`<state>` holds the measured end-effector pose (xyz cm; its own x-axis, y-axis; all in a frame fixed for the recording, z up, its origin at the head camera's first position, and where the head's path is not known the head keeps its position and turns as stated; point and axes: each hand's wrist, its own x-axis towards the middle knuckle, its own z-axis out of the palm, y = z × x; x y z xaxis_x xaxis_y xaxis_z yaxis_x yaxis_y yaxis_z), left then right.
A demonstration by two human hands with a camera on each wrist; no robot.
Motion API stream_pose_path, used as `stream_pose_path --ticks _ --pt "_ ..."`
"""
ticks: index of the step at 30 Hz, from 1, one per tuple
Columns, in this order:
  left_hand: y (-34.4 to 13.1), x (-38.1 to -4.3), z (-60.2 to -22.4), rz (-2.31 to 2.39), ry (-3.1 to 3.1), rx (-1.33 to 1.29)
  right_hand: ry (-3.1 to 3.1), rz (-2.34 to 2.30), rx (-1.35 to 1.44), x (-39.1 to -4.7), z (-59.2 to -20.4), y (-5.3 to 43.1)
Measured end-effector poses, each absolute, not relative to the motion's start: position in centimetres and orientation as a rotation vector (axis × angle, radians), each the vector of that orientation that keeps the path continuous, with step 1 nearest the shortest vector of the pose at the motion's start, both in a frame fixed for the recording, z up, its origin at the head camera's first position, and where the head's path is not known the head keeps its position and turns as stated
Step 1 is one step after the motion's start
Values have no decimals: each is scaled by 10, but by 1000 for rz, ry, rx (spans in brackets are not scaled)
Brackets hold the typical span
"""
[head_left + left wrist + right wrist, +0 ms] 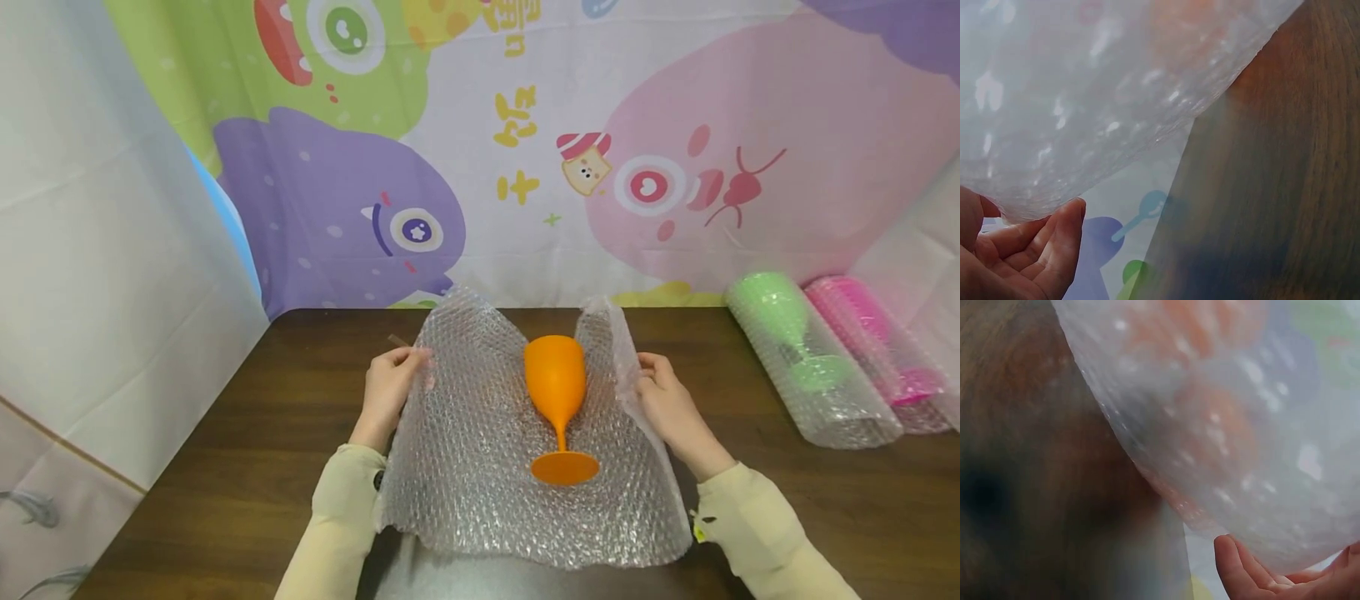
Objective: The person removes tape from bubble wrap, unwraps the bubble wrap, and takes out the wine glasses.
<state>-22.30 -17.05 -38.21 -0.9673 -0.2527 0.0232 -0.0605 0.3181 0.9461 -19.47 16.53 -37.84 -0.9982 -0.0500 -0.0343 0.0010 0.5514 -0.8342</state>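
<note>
An orange plastic goblet (557, 383) lies on a sheet of bubble wrap (480, 467), its bowl away from me and its foot toward me. My left hand (390, 379) pinches the left edge of the sheet, and the right hand (667, 400) pinches the right edge. Both sides are raised beside the goblet. The left wrist view shows the thumb and fingers of the left hand (1035, 250) at the edge of the film. In the right wrist view the right hand (1285, 575) has its fingers on the wrap, with orange showing blurred through it.
A green goblet rolled in bubble wrap (817, 367) lies at the right of the brown wooden table (247, 450), with a wrapped pink goblet (892, 350) beside it. A cartoon-printed cloth (525, 250) hangs behind the table. Something grey (465, 575) shows under the sheet's near edge.
</note>
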Motion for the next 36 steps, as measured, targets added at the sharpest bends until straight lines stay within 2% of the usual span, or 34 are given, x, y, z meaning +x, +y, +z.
stream_pose_path --ticks 15,36 --pt "-171 -222 -385 -1726 -2429 298 2633 -1500 25 -195 -373 177" --pt "-173 -225 -386 -1705 -2450 292 2697 -1431 71 -204 -387 189"
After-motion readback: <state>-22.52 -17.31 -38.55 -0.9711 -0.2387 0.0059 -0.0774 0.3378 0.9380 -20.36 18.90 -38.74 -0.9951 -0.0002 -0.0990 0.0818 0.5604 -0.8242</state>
